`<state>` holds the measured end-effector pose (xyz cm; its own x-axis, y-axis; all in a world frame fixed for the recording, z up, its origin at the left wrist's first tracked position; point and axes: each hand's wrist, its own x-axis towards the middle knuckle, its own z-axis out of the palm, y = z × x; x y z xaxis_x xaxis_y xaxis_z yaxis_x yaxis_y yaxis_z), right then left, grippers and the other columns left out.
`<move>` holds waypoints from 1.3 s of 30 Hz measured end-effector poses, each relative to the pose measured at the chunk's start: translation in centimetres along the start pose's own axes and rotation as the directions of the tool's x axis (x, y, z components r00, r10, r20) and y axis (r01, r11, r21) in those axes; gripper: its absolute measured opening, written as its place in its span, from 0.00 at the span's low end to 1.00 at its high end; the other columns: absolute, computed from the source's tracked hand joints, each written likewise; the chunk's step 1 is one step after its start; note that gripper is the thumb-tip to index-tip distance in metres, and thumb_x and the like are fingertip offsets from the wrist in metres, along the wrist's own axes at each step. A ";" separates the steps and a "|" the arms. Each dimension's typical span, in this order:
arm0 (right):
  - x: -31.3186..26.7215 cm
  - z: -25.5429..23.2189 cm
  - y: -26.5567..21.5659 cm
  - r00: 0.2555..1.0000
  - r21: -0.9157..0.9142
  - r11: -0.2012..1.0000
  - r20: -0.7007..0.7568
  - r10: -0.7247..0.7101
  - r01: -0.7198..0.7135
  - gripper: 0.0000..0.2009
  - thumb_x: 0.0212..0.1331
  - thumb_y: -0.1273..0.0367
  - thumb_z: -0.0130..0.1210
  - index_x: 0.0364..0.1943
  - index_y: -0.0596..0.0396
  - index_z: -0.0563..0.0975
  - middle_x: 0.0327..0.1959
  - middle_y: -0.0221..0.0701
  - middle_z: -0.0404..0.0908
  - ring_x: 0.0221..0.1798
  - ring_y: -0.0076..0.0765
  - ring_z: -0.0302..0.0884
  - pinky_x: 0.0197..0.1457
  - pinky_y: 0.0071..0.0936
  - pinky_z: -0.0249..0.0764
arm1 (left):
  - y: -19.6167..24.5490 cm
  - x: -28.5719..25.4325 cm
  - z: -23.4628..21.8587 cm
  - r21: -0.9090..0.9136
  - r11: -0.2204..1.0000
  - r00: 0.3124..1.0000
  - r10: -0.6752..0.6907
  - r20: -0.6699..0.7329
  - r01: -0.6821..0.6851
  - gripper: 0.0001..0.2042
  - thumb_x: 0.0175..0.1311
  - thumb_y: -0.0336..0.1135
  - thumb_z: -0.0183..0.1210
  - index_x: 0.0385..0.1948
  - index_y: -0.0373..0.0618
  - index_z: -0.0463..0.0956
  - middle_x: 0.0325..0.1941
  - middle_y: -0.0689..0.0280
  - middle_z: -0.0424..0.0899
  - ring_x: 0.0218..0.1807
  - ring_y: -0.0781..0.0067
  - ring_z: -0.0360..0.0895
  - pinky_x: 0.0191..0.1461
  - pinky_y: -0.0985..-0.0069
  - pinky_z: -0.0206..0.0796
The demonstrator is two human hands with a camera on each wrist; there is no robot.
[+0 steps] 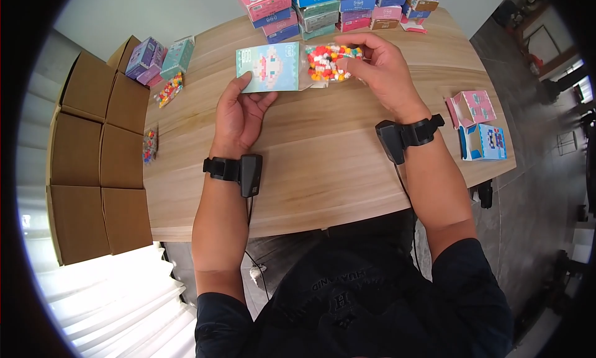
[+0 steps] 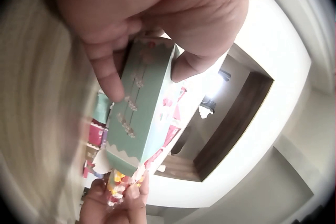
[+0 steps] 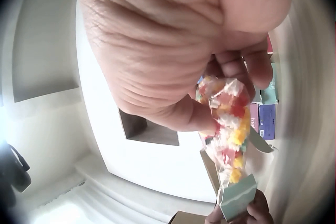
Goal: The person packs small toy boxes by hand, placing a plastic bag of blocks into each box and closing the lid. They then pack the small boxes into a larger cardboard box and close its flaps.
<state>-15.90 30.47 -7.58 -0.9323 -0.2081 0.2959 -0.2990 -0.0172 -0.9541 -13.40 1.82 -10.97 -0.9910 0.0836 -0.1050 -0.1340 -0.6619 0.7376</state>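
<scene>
A pale green box (image 1: 285, 69) with a pixel-style picture lies in the grip of my left hand (image 1: 243, 113), thumb on its front and fingers beneath. The left wrist view shows the box's green side (image 2: 137, 103) between thumb and fingers. At the box's right end, my right hand (image 1: 388, 69) pinches a clear bag of small red, yellow and white pieces (image 1: 329, 63). In the right wrist view the bag (image 3: 231, 124) stretches from the thumb and fingers to the open end of the box (image 3: 239, 198), its far end at the flap.
Stacks of coloured boxes (image 1: 354, 13) stand along the back of the wooden table (image 1: 298, 184). On the left are more boxes (image 1: 146, 60), bags of pieces (image 1: 169, 90) and brown cartons (image 1: 77, 141). Two opened boxes (image 1: 481, 125) lie at the right edge.
</scene>
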 end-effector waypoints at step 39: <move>0.0 2.2 2.0 0.993 0.178 0.982 -0.115 -0.039 0.059 0.16 0.62 0.77 0.68 0.52 0.58 0.79 0.50 0.28 0.79 0.46 0.18 0.78 0.47 0.18 0.78 | -0.5 -0.9 2.0 0.141 0.990 0.994 -0.029 0.106 0.013 0.21 0.77 0.32 0.57 0.68 0.43 0.66 0.64 0.59 0.81 0.61 0.61 0.83 0.64 0.61 0.81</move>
<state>-16.00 28.25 -9.59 -0.9372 -0.0930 0.3361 -0.3126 -0.2031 -0.9279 -12.47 3.55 -9.92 -0.9819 0.1812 -0.0546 -0.1471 -0.5493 0.8226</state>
